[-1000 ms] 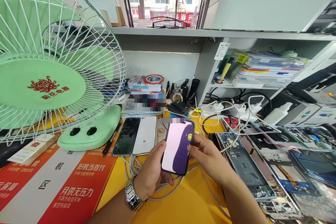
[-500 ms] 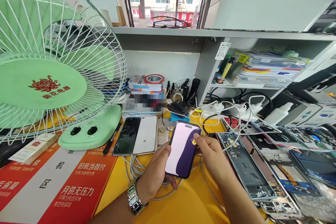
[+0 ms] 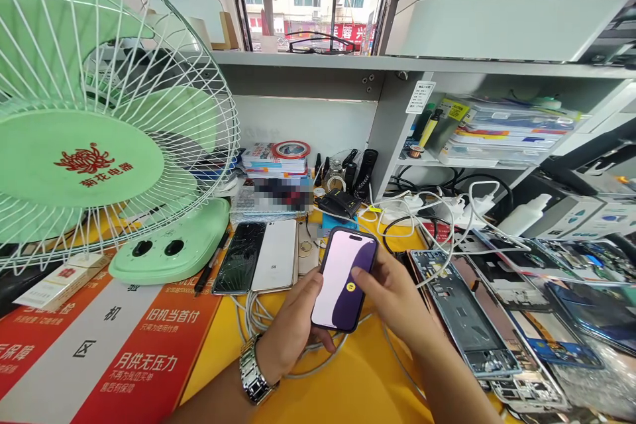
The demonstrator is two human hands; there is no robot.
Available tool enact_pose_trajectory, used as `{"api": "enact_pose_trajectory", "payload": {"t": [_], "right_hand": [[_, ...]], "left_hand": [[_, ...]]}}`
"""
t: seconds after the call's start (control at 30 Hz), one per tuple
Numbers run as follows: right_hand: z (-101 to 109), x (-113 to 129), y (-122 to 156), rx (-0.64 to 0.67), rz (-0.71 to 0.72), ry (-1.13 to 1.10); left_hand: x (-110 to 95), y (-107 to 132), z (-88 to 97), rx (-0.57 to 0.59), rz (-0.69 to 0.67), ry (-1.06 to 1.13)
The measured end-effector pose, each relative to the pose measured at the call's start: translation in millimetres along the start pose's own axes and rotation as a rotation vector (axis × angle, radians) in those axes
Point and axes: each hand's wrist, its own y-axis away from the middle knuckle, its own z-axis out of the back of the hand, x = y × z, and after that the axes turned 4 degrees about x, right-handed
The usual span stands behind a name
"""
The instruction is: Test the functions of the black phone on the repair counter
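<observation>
A lit smartphone (image 3: 330, 278) in a dark case is held tilted above the yellow tabletop. Its screen is white and purple, with a small yellow round icon. My left hand (image 3: 293, 318) is closed around the phone's left edge, thumb along the side and fingers underneath. On the right edge, my right hand (image 3: 392, 285) is curled with its thumb on the screen just above the yellow icon; its other fingers are partly hidden behind the phone. Behind my left hand lie a cracked black phone (image 3: 239, 257) and a white phone (image 3: 275, 255).
A green fan (image 3: 74, 159) fills the left side, with a cigarette box (image 3: 62, 278) near its base. Loose cables (image 3: 253, 311) lie under my hands. To the right are an opened phone frame (image 3: 462, 311) and several phone parts. A white bottle (image 3: 524, 214) stands behind them.
My right thumb has slid left and down across the screen, and the yellow icon has shifted the same way. The phone has moved slightly left and up.
</observation>
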Motion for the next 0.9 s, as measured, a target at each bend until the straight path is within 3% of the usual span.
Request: {"api": "enact_pose_trajectory", "payload": {"t": [0.1,0.17,0.43,0.77,0.9], "right_hand": [[6.3,-2.4,-2.1,-0.166,-0.067,0.023],[8.2,-2.5,-2.4,-0.206,-0.078,0.023],[-4.3,1.2,1.2,-0.068,-0.044,0.060],[4.8,5.3,-0.8,-0.221,-0.020,-0.045],[5.1,3.2,-1.9,-0.172,0.007,0.010]], "left_hand": [[0.9,1.3,-1.1,0.025,0.036,-0.056],[1.5,1.9,-1.6,0.040,0.047,-0.076],[6.0,0.2,1.7,0.011,-0.001,-0.036],[6.6,-0.5,0.4,0.026,0.033,-0.047],[8.3,-1.7,0.8,0.022,0.021,-0.012]]}}
